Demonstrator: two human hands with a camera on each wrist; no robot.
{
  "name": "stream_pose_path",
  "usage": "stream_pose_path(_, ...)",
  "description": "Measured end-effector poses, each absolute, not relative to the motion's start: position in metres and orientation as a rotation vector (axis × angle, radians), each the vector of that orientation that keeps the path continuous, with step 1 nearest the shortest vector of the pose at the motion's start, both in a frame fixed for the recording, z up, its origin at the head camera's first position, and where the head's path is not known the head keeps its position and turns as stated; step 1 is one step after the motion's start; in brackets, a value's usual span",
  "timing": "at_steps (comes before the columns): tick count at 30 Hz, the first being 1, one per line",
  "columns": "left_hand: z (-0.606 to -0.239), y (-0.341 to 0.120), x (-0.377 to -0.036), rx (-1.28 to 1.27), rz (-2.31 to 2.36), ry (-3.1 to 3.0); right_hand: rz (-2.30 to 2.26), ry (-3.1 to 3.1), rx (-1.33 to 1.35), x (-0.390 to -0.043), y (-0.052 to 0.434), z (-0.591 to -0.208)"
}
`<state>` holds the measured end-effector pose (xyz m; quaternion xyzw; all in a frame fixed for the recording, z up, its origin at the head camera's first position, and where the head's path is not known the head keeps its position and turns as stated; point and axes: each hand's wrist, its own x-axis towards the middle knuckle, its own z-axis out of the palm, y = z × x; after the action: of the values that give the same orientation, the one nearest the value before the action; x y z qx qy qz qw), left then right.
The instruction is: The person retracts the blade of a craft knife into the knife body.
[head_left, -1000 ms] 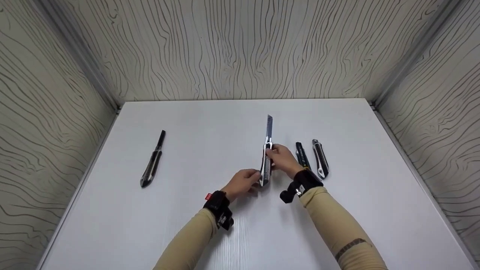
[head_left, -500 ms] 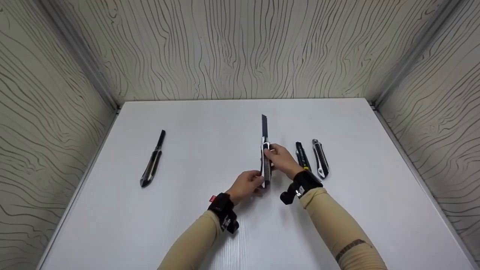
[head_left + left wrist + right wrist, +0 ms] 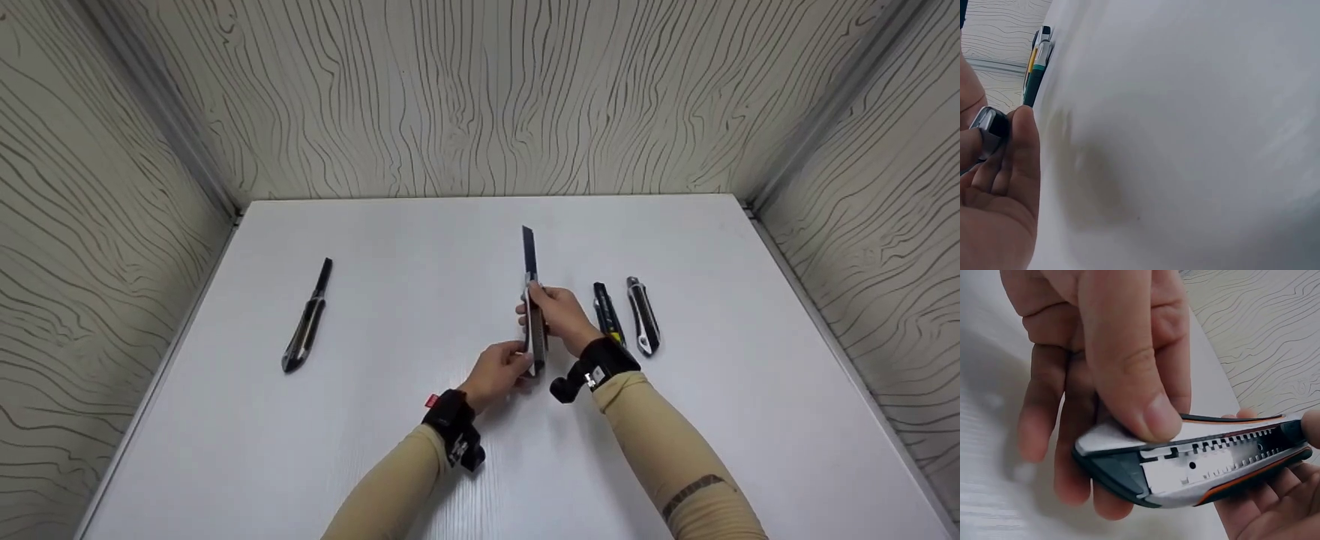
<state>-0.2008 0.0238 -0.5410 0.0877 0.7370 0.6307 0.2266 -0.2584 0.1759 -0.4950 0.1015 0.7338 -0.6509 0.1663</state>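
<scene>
A utility knife (image 3: 535, 330) with a long blade (image 3: 529, 251) extended points toward the back wall, held between both hands in the middle. My left hand (image 3: 496, 375) pinches its tail end; in the left wrist view, thumb and fingers close on that dark end cap (image 3: 997, 122). My right hand (image 3: 561, 311) grips the front of the handle, thumb along the top near the blade. In the right wrist view the toothed silver channel (image 3: 1213, 464) shows, with a right-hand thumb at the dark slider (image 3: 1293, 431) and the left thumb (image 3: 1154, 419) on the handle's rear.
On the white table (image 3: 405, 255) lies another utility knife (image 3: 304, 334) at the left, its dark blade out. To the right lie a black cutter with a yellow patch (image 3: 606, 311) and a silver-and-dark cutter (image 3: 643, 315). Wood-patterned walls (image 3: 480, 97) enclose the table.
My right thumb has shifted forward along the handle and its fingers have come round the far side. The knife has rolled slightly; my left hand has edged right with its tail end.
</scene>
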Motion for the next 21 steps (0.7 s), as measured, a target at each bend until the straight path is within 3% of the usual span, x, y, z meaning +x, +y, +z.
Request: stream_pose_path(21,-0.5415,0.0234,-0.1967,0.199,1.774,1.971,-1.898,2.047,0.301,-0.2573,0.1727,-0.4963)
